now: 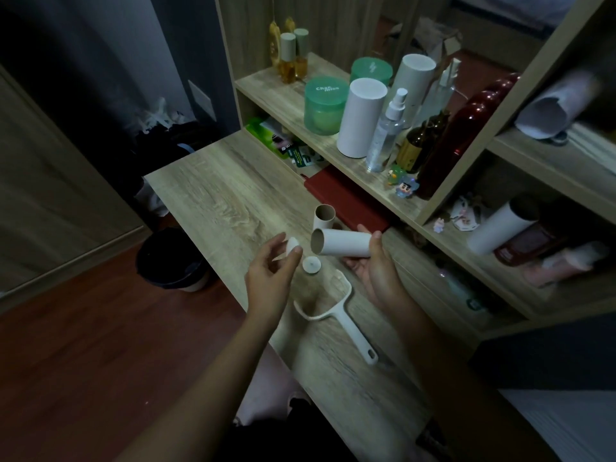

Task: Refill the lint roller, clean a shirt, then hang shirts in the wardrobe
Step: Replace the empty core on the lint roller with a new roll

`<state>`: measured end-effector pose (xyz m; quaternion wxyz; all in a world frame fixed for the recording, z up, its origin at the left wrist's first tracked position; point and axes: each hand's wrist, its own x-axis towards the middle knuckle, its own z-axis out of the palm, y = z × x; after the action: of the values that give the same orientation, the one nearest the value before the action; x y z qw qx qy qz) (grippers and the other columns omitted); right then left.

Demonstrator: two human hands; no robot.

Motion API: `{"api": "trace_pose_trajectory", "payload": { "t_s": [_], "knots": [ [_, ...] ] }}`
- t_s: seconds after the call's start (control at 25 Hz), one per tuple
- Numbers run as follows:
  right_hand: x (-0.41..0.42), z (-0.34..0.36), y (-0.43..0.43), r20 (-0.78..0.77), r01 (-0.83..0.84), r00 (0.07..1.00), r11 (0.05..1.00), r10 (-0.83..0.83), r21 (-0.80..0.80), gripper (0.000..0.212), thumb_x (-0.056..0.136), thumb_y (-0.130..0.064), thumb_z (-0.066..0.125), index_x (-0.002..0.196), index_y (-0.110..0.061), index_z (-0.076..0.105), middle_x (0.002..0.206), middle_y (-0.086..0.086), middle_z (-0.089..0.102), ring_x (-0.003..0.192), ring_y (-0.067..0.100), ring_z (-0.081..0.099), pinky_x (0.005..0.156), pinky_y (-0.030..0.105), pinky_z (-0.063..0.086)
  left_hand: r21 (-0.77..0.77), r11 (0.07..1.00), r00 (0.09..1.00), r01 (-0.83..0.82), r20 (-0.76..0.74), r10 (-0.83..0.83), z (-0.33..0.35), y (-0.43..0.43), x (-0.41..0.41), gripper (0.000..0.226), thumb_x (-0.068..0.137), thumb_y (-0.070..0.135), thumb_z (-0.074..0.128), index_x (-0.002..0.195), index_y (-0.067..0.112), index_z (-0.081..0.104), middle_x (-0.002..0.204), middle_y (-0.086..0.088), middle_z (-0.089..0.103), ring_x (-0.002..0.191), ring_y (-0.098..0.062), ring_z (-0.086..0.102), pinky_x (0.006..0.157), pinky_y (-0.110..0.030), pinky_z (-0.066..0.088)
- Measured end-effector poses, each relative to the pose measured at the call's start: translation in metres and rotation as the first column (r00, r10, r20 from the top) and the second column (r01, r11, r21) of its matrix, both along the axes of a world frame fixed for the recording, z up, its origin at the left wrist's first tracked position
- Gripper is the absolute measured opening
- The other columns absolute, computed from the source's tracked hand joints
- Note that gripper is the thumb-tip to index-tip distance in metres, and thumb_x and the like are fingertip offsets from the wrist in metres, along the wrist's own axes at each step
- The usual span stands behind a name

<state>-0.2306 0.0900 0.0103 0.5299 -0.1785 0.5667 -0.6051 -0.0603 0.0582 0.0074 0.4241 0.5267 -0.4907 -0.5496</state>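
My right hand (pixel 375 265) holds a white lint roll refill (pixel 343 242) lying sideways, its open brown core end facing left. My left hand (pixel 270 271) pinches a small white end cap (pixel 293 244) just left of that open end, a short gap apart. A second white end cap (pixel 311 264) lies on the wooden desk (pixel 216 201) below the hands. An empty brown cardboard core (pixel 324 217) stands upright on the desk behind the refill. The white lint roller handle (pixel 336 315), with no roll on it, lies on the desk near me.
A shelf unit (pixel 300 105) on the right carries two white refill rolls (pixel 361 116), green jars, spray bottles and dark bottles. Another white roll (pixel 500 225) lies in a lower compartment. A red notebook (pixel 346 200) sits under the shelf. A dark waste bin (pixel 171 260) stands on the floor left of the desk.
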Motion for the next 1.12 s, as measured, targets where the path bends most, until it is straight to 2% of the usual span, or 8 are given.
{"api": "trace_pose_trajectory", "payload": {
  "t_s": [0.08,0.2,0.32,0.44,0.56,0.76,0.92,1.12],
  "knots": [
    [-0.002,0.001,-0.001,-0.018,0.012,1.0,1.0,-0.012,-0.008,0.046,0.101,-0.038,0.021,0.138,-0.015,0.037,0.106,0.001,0.058,0.091,0.013,0.06,0.07,0.02,0.052,-0.014,0.999,0.971,0.039,0.237,-0.035,-0.015,-0.007,0.008,0.038,0.081,0.03,0.07,0.118,0.02,0.062,0.111,0.004,0.067,0.1,-0.01,0.063,0.083,-0.018,0.048],
    [-0.004,0.001,-0.001,-0.01,0.041,0.999,0.999,-0.041,-0.017,0.046,0.101,-0.036,0.02,0.137,-0.013,0.038,0.103,0.001,0.058,0.088,0.013,0.06,0.071,0.02,0.051,0.013,0.974,0.83,0.226,0.52,-0.2,-0.044,-0.019,0.018,0.042,0.082,0.02,0.069,0.121,0.009,0.06,0.118,-0.009,0.066,0.108,-0.023,0.062,0.09,-0.026,0.045],
    [-0.004,-0.002,-0.001,0.002,0.069,0.998,0.997,-0.069,-0.014,0.046,0.101,-0.037,0.021,0.137,-0.013,0.038,0.104,0.002,0.058,0.09,0.013,0.061,0.071,0.02,0.052,0.047,0.904,0.662,0.424,0.665,-0.345,-0.061,-0.024,0.018,0.047,0.082,0.023,0.065,0.125,0.007,0.057,0.12,-0.014,0.065,0.111,-0.029,0.059,0.091,-0.028,0.041],
    [-0.004,-0.002,-0.001,0.001,0.085,0.996,0.996,-0.085,-0.004,0.046,0.101,-0.037,0.021,0.137,-0.014,0.039,0.104,0.003,0.058,0.09,0.013,0.061,0.072,0.02,0.052,0.048,0.887,0.603,0.459,0.717,-0.351,-0.072,-0.028,0.017,0.045,0.079,0.02,0.066,0.123,0.011,0.059,0.108,-0.018,0.067,0.105,-0.034,0.057,0.085,-0.03,0.042],
    [-0.003,0.0,-0.001,-0.007,0.092,0.996,0.996,-0.092,-0.001,0.046,0.101,-0.038,0.022,0.136,-0.014,0.04,0.103,0.003,0.059,0.09,0.014,0.062,0.072,0.021,0.052,0.045,0.878,0.579,0.477,0.736,-0.352,-0.078,-0.028,0.017,0.046,0.079,0.016,0.066,0.123,0.012,0.058,0.107,-0.018,0.066,0.106,-0.034,0.053,0.085,-0.03,0.041],
    [-0.001,0.003,-0.002,-0.008,0.097,0.995,0.995,-0.097,0.001,0.047,0.101,-0.038,0.023,0.137,-0.013,0.039,0.104,0.005,0.058,0.091,0.015,0.061,0.075,0.022,0.052,0.036,0.87,0.603,0.492,0.707,-0.37,-0.078,-0.027,0.019,0.05,0.073,0.027,0.065,0.121,0.014,0.057,0.107,-0.014,0.066,0.103,-0.031,0.056,0.081,-0.026,0.037],
    [0.002,0.012,-0.007,0.003,0.103,0.995,0.995,-0.103,-0.011,0.048,0.1,-0.039,0.023,0.136,-0.013,0.041,0.104,0.007,0.059,0.086,0.014,0.061,0.067,0.018,0.053,-0.014,0.87,0.635,0.492,0.69,-0.348,-0.064,-0.033,0.023,0.06,0.071,0.04,0.055,0.12,0.007,0.059,0.116,-0.013,0.066,0.107,-0.029,0.06,0.085,-0.024,0.037],
    [0.019,0.03,-0.034,0.002,0.074,0.997,0.993,-0.074,-0.095,0.044,0.1,-0.04,0.022,0.127,-0.017,0.048,0.106,0.003,0.06,0.082,0.01,0.062,0.069,0.019,0.052,-0.099,0.903,0.708,0.418,0.658,-0.256,-0.043,-0.06,0.038,0.052,0.086,0.024,0.064,0.132,0.006,0.05,0.129,-0.014,0.059,0.119,-0.029,0.054,0.097,-0.029,0.039]
  ]
}}
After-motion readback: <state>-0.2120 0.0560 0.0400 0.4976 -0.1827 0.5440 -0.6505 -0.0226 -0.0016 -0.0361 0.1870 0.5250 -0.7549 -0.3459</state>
